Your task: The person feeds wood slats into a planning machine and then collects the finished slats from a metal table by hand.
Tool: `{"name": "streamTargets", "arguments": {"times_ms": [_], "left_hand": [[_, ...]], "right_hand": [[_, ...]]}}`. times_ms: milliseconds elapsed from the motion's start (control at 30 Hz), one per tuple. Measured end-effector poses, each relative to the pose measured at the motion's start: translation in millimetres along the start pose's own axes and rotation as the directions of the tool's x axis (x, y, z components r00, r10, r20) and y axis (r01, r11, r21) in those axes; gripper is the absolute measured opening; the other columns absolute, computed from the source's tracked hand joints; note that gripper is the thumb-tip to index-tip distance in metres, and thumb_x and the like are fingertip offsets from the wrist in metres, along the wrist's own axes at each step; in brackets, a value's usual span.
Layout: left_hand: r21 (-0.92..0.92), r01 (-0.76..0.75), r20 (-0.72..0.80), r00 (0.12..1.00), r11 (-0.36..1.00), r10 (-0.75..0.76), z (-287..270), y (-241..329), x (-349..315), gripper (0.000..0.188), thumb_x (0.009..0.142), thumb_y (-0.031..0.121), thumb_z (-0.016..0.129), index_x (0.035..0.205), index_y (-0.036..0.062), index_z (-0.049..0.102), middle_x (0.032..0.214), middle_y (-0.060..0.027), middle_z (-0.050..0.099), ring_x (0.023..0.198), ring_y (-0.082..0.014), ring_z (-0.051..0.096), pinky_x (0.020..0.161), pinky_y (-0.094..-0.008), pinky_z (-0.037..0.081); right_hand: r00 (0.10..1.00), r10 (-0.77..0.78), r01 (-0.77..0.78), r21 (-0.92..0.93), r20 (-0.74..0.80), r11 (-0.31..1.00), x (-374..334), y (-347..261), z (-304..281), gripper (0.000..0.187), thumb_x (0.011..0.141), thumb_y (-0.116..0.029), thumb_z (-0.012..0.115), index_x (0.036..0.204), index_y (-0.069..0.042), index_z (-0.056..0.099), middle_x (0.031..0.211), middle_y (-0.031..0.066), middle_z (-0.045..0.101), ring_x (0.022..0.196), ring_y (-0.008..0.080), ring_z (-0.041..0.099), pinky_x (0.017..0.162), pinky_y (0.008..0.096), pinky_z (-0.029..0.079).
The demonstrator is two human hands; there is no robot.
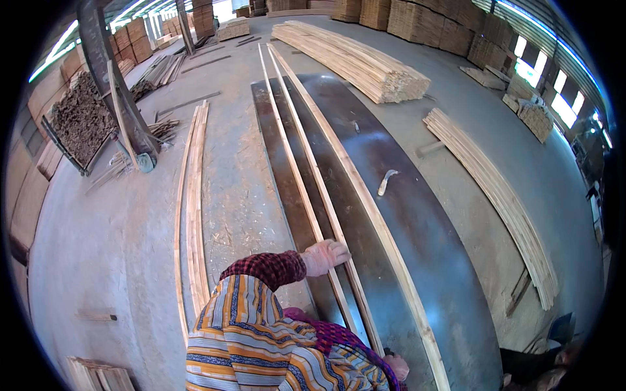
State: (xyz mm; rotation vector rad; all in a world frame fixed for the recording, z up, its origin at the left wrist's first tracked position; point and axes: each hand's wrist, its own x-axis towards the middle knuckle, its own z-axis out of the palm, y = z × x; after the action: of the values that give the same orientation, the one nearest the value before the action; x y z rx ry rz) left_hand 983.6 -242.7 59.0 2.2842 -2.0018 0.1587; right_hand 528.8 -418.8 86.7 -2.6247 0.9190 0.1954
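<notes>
Long, narrow wooden strips lie lengthwise on a dark, shiny table point(424, 215). My left hand point(326, 256), in a pale pink glove, reaches across the left strip point(291, 153), its fingers closed over the middle strip point(319, 176). Lower down, near the close end of the middle strip, my right hand point(396, 366) is closed by a small dark thing that I cannot make out; my sleeve partly covers it. A wider wooden strip point(365, 189) lies to the right, apart from both hands. On the table beyond it rests a pale curved object point(386, 182).
Loose strips point(197, 208) lie on the floor at left. A large bundle of strips point(352, 58) sits beyond the table, another stack point(495, 202) to its right. A metal post point(114, 78) stands at far left beside a scrap-filled cart point(81, 117). A person's dark sleeve point(531, 366) shows bottom right.
</notes>
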Motion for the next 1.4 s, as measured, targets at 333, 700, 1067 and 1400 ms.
{"name": "streamTargets", "arguments": {"times_ms": [333,700,1067,1400], "left_hand": [[0.065,-0.255,0.415,0.886,0.965,0.206,-63,-24,59,0.064,0.068,0.043,0.091,0.119,0.0086,0.071,0.12,-0.0128,0.067,0.118,-0.032,0.064,0.105,-0.0473,0.05],[0.129,-0.366,0.396,0.871,0.922,0.29,24,-92,66,0.061,0.066,0.063,0.086,0.104,0.0154,0.082,0.103,-0.013,0.074,0.104,-0.0352,0.07,0.094,-0.048,0.055],[0.075,-0.326,0.32,0.903,0.942,0.287,23,-153,106,0.059,0.058,0.064,0.086,0.092,0.0155,0.08,0.092,-0.0119,0.07,0.092,-0.0364,0.069,0.086,-0.0465,0.055],[0.006,-0.209,0.33,0.924,0.978,0.195,20,5,77,0.066,0.063,0.056,0.092,0.117,0.0196,0.078,0.114,-0.0052,0.071,0.113,-0.0293,0.066,0.102,-0.0458,0.049]], "right_hand": [[0.981,0.081,-0.037,0.247,-0.174,0.968,-78,-41,-20,0.051,0.084,-0.048,0.079,0.121,-0.012,0.073,0.108,0.0186,0.072,0.106,0.0418,0.067,0.088,0.0526,0.055],[0.895,0.441,-0.444,0.042,0.058,0.895,-71,-18,29,0.044,0.079,-0.047,0.082,0.106,-0.013,0.079,0.112,0.0099,0.076,0.112,0.0321,0.071,0.09,0.0469,0.059],[0.929,0.367,-0.369,0.047,0.041,0.928,7,-23,9,0.045,0.073,-0.041,0.085,0.106,-0.011,0.079,0.109,0.0136,0.077,0.109,0.036,0.073,0.092,0.0494,0.06],[0.811,0.485,-0.563,0.211,0.328,0.799,-30,44,-51,0.061,0.079,-0.058,0.08,0.123,-0.015,0.079,0.123,0.0154,0.075,0.122,0.0363,0.068,0.1,0.0481,0.057]]}}
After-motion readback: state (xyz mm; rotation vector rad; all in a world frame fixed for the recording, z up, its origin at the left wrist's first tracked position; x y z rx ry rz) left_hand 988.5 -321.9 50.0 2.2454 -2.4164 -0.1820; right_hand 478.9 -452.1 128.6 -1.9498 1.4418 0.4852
